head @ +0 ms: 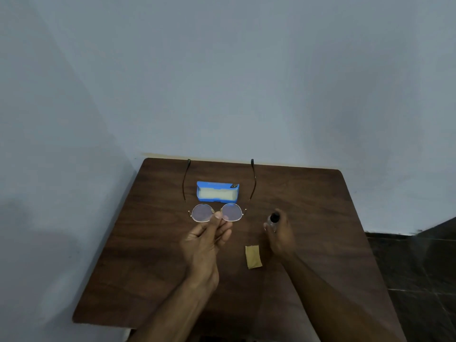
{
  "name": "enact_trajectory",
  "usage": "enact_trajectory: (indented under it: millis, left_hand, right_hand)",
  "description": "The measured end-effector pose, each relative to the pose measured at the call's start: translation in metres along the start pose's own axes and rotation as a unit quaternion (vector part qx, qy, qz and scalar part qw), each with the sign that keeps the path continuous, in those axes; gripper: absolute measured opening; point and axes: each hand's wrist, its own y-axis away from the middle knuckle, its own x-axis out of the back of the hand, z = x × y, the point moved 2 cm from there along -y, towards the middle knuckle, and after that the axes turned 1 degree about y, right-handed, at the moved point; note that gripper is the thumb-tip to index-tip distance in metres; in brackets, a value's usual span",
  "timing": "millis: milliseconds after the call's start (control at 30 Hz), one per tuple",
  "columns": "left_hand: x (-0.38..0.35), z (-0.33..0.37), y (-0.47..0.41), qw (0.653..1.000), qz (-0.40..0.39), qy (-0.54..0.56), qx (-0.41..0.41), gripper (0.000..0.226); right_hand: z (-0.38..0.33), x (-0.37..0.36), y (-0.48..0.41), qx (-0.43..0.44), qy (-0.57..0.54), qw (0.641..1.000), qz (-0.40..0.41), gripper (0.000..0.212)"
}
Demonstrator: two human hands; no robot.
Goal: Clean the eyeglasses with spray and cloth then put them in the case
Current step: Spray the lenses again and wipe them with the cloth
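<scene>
While the left hand (pixel 207 240) pinches their bridge, the thin-rimmed round eyeglasses (pixel 217 212) hang above the dark wood-grain worktop (pixel 148 243), lenses toward the person, unfolded temples pointing at the wall. Behind lies the open blue case (pixel 218 192), long axis crosswise. The right hand (pixel 280 233) grips a small clear spray bottle (pixel 272 219); a folded yellow cloth (pixel 253 256) lies between the hands.

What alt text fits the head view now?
The left hand pinches the eyeglasses by the bridge above a wooden table, while the right hand grips the spray bottle. An open case and a yellow cloth lie on it.
</scene>
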Motion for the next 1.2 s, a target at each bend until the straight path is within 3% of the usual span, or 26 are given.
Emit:
enact_trajectory:
  millis: [167,333,433,500,667,867,1200]
  left_hand:
    - [0.002,0.006,-0.004,1.000,0.006,0.009,-0.014,0.012]
    - [0.014,0.017,-0.020,0.999,0.026,0.021,-0.030,0.011]
    - [0.021,0.024,-0.028,0.998,0.033,0.034,-0.037,0.006]
    - [0.024,0.027,-0.032,0.998,0.036,0.041,-0.040,0.007]
    - [0.028,0.029,-0.041,0.997,0.041,0.041,-0.048,0.009]
    - [0.035,0.031,-0.049,0.997,0.041,0.043,-0.050,0.017]
    - [0.041,0.037,-0.061,0.996,0.043,0.049,-0.055,0.015]
  right_hand:
    - [-0.029,0.006,0.000,0.008,-0.059,0.998,0.004,0.025]
    - [-0.101,0.027,0.032,0.027,-0.228,0.973,-0.031,0.026]
    - [-0.127,0.013,0.049,-0.084,-0.424,0.892,-0.130,0.032]
    - [-0.142,0.005,0.057,-0.157,-0.461,0.855,-0.176,0.038]
    - [-0.176,-0.002,0.071,-0.121,-0.543,0.771,-0.310,0.041]
    - [-0.186,-0.011,0.077,-0.074,-0.585,0.752,-0.295,0.041]
    - [-0.199,-0.021,0.090,-0.118,-0.614,0.720,-0.300,0.041]
